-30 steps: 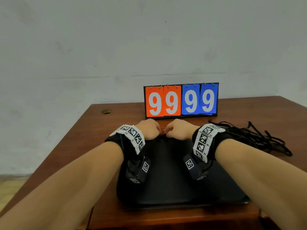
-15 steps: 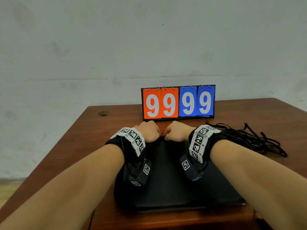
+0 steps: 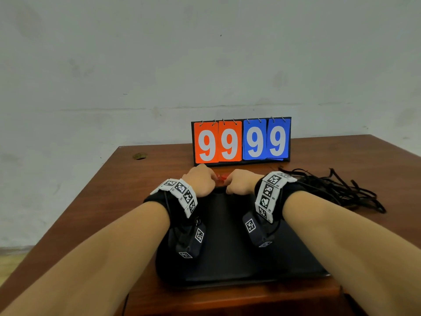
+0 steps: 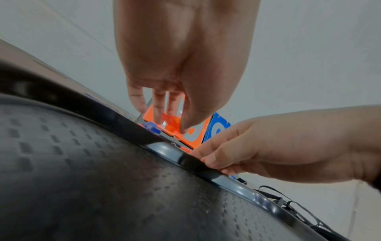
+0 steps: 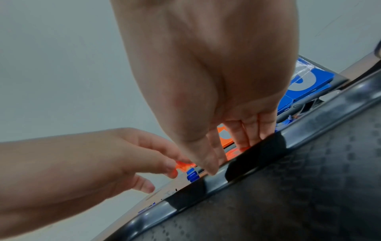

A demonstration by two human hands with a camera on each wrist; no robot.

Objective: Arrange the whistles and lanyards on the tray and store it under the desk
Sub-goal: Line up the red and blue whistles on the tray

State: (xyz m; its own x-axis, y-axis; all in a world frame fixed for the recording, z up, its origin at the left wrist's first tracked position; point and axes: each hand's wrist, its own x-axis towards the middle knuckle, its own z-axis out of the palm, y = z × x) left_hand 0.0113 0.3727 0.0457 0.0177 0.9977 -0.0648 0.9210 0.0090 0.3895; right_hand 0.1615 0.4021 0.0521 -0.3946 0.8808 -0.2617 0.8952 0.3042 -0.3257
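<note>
fingers of your left hand pinch an orange whistle beyond the tray; your right hand grips another orange whistle.

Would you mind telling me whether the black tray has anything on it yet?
Apparently empty: the tray shows only bare textured surface in all views; the lanyards lie tangled on the desk beside it. The forearms hide its sides.

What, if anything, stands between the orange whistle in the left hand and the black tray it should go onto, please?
Nothing visible does. The left hand pinches the orange whistle just beyond the far rim of the black tray, whose textured floor lies bare beside it.
</note>
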